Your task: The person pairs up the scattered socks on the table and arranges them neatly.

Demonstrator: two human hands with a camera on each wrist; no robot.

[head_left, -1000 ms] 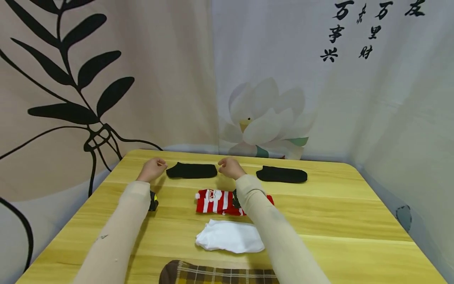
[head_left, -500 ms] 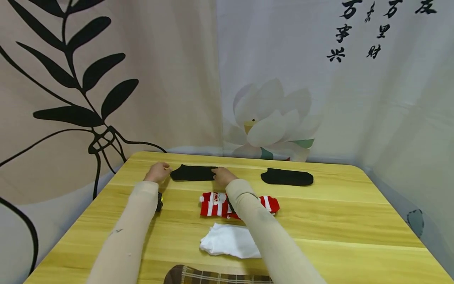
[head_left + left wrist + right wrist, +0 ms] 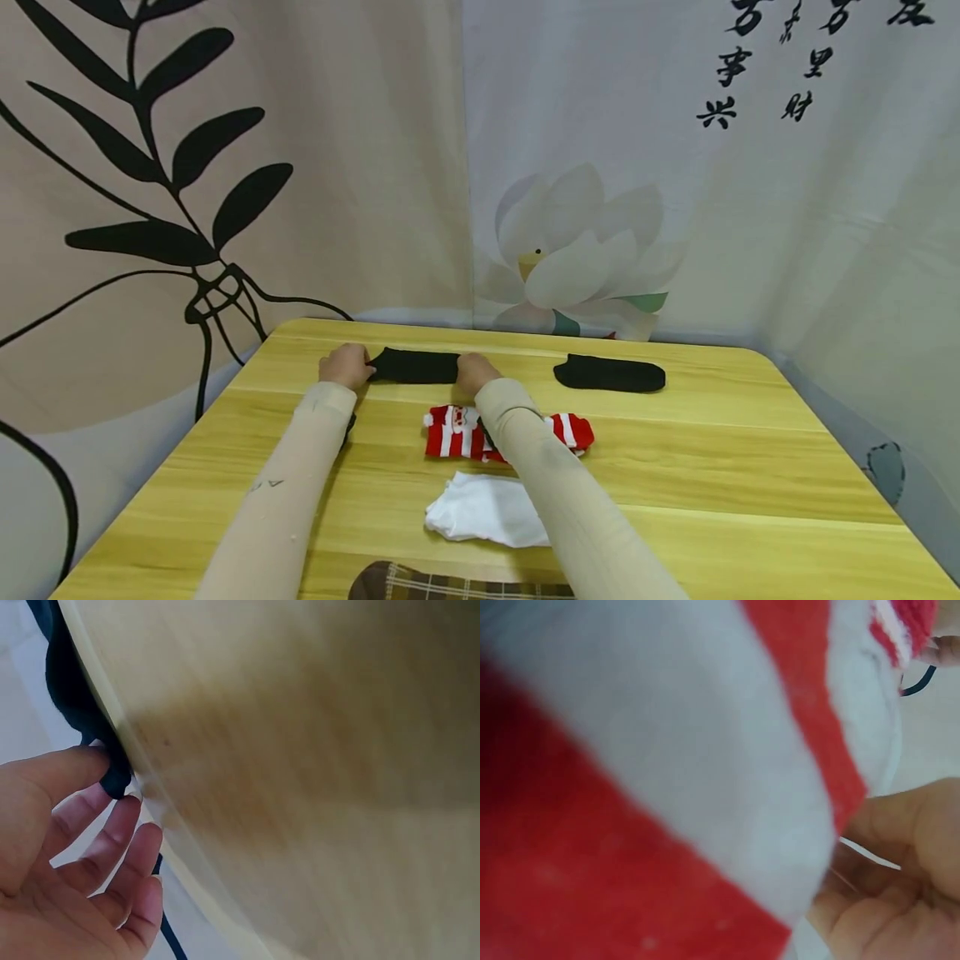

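Observation:
A black ankle sock lies near the table's far edge, between both hands. My left hand pinches its left end; in the left wrist view thumb and forefinger close on the dark fabric. At the other end my right hand grips the sock, its fingertips partly hidden. Under the right forearm lies a red-and-white striped sock with a Santa figure, partly covered by the sleeve. That striped sock fills most of the right wrist view, with the right hand partly behind it.
A second black sock lies farther right. Nearer are a white sock and a brown plaid piece at the bottom edge. A dark item is mostly hidden by the left forearm. Printed curtain hangs behind the wooden table.
My left hand has moved right onto the black sock's left end and taken hold of it. The right hand has come down onto its right end. The view has shifted slightly.

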